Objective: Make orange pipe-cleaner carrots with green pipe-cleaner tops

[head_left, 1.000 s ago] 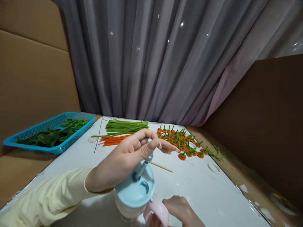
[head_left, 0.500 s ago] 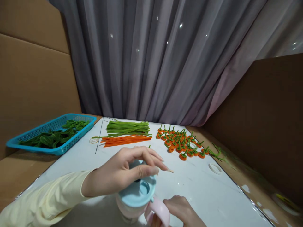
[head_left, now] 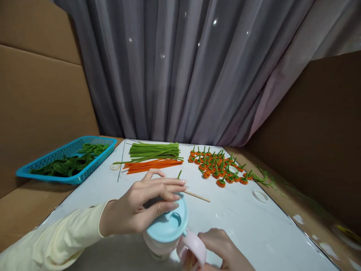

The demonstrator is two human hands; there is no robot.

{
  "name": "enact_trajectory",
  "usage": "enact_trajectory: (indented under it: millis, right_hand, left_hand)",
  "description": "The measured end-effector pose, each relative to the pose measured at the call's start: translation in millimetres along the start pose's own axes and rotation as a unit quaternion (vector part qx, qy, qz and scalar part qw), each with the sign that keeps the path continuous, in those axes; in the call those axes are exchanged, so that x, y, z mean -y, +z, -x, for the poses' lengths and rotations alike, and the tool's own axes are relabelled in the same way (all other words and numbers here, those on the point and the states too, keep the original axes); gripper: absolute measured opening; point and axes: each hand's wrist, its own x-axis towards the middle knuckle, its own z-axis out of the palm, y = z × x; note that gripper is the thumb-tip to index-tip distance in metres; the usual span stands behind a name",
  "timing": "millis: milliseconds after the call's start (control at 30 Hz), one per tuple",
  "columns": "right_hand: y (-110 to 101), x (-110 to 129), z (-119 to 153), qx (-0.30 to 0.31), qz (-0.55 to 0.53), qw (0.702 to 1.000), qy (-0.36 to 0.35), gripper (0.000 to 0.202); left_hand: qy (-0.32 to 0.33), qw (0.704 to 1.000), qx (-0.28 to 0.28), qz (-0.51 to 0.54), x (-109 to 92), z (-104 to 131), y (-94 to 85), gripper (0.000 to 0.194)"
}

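At the bottom centre a cup [head_left: 159, 246] has a light blue lid [head_left: 166, 229] with a drinking opening and a pale pink handle [head_left: 194, 244]. My left hand [head_left: 149, 199], in a pale yellow sleeve, lies over the lid, its thumb and bent fingers closed on the top. The fingers hide the lid's far part. My right hand [head_left: 221, 250] is closed around the handle; its lower part is cut off by the frame edge. Just beyond the cup lie a thin wooden stick [head_left: 199, 196] and a short green stem [head_left: 179, 174].
Green pipe cleaners [head_left: 154, 150] and orange pipe cleaners [head_left: 153, 165] lie behind. To their right stand several small orange pumpkins [head_left: 221, 182] with green stems. A blue basket [head_left: 77, 178] of green leaves is at left. A white tape ring [head_left: 260, 196] lies right. Cardboard walls [head_left: 42, 98] flank the table.
My left fingers have shifted over the lid and straightened somewhat. The wooden stick shows more fully now. My right hand stays on the handle. The view has moved slightly.
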Motion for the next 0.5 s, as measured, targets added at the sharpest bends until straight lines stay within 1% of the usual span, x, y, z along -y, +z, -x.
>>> enact_trajectory:
  millis: [100,200,267,333,400,500]
  right_hand:
    - [-0.5,0.4,-0.5,0.006,-0.015,1.000,0.005,0.058]
    - [-0.8,3.3,-0.3,0.005,-0.025,1.000,0.011,0.056]
    - [-1.0,4.8,0.0,0.002,-0.023,1.000,0.014,0.052]
    - [-1.0,5.0,-0.2,0.004,-0.024,1.000,0.014,0.048]
    - [-1.0,4.3,-0.7,0.010,-0.032,0.999,0.014,0.048]
    - [-1.1,3.7,-0.9,0.005,-0.035,0.999,0.017,0.052]
  left_hand:
    - [0.009,0.999,0.003,-0.049,-3.6,-1.9,-5.0,0.012]
    - [0.009,0.995,-0.008,-0.101,-6.1,-2.4,-8.3,0.013]
    - [-0.001,0.993,-0.026,-0.116,-7.3,-2.3,-8.1,0.012]
    - [-0.017,0.992,-0.056,-0.114,-8.5,-2.2,-6.5,0.013]
    - [-0.030,0.992,-0.075,-0.098,-9.4,-2.1,-5.3,0.015]
    - [-0.040,0.995,-0.066,-0.069,-9.1,-1.4,-6.0,0.017]
